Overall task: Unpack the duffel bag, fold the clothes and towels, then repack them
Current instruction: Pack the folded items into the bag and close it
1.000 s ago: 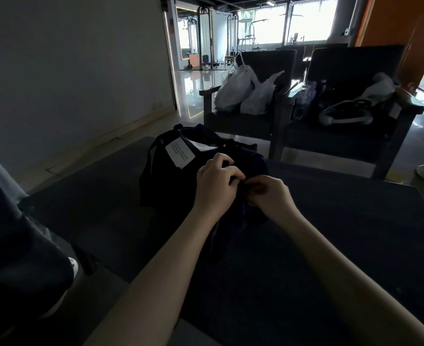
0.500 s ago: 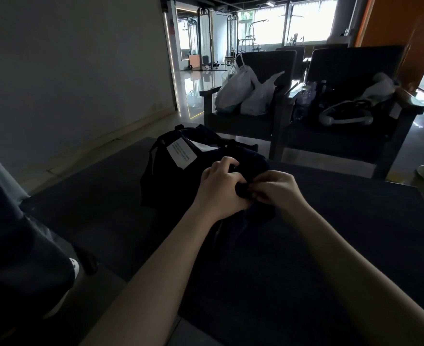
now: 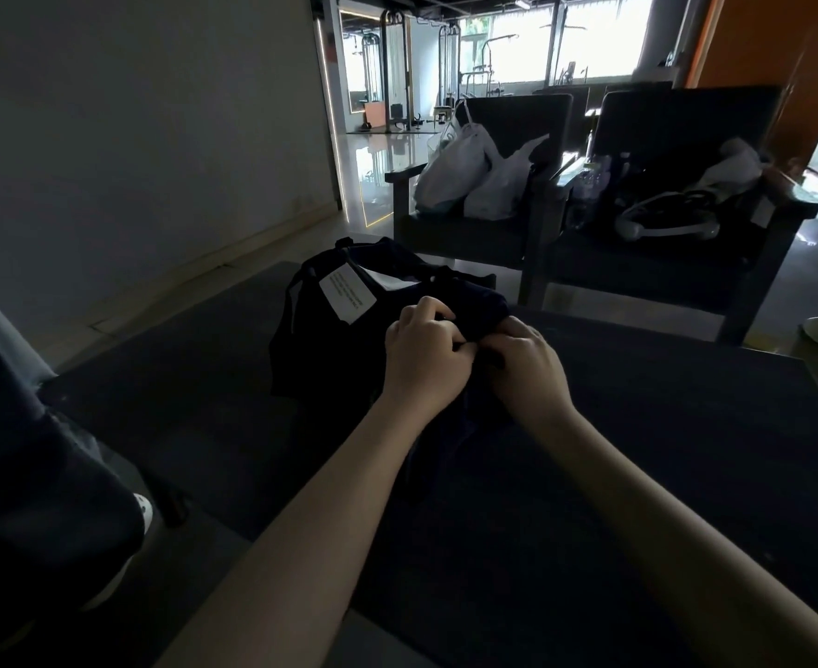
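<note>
Both hands are closed in a grip: the left hand point(image 3: 423, 351) and the right hand point(image 3: 527, 368), knuckles touching, curl their fingers round a fold of dark fabric point(image 3: 479, 315) at the top of the bag. In the dim light it cannot be told whether this fold belongs to the bag or to a garment.

The wide dark flat table point(image 3: 638, 450) bears the bag and lies under both forearms. Beyond its far edge stand two dark square-armed armchairs, the left armchair point(image 3: 474, 233) just beside the right armchair point(image 3: 686, 272). The soft black duffel bag point(image 3: 325, 349) sits on the far left part of the table, touching the hands. Two white plastic carrier bags point(image 3: 464, 176) lean together on the left armchair's seat. A white curved band-shaped object point(image 3: 667, 226) lies on the right armchair's seat. A white rectangular paper label point(image 3: 347, 294) lies tilted on the bag's top, its print too small to read.
</note>
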`<action>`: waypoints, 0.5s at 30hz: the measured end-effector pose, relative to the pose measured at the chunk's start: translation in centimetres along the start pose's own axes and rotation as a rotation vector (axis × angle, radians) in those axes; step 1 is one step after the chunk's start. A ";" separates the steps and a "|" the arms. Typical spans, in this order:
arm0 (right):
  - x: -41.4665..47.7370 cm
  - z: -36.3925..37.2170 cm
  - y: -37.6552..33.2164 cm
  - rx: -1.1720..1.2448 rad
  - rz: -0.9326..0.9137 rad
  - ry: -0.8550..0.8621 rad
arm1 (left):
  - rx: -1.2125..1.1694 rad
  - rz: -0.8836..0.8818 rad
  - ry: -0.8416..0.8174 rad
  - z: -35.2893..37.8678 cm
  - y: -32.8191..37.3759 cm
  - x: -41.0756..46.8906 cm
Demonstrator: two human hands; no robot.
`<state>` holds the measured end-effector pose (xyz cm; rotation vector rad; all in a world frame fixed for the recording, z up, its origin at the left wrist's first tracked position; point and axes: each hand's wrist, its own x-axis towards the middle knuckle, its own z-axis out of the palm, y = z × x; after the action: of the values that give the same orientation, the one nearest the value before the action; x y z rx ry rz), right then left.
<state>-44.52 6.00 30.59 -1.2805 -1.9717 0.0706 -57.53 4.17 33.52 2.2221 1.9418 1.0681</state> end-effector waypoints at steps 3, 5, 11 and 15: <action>0.3 0.0 0.1 -0.133 -0.006 -0.019 | 0.081 0.006 0.030 -0.5 0.0 -0.1; 0.3 0.0 0.3 -0.167 0.001 -0.049 | 0.153 0.009 0.040 -0.9 0.0 -0.3; -0.1 -0.7 1.2 -0.152 0.097 0.001 | 0.201 -0.162 0.028 -3.0 -3.2 -2.8; -0.6 -0.5 -0.8 -0.208 0.002 0.030 | 0.139 -0.226 0.053 -3.4 -4.4 -4.5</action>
<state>-44.72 4.92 30.93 -1.4062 -1.9926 -0.1560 -63.03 -0.17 32.14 1.9891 2.2886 0.9989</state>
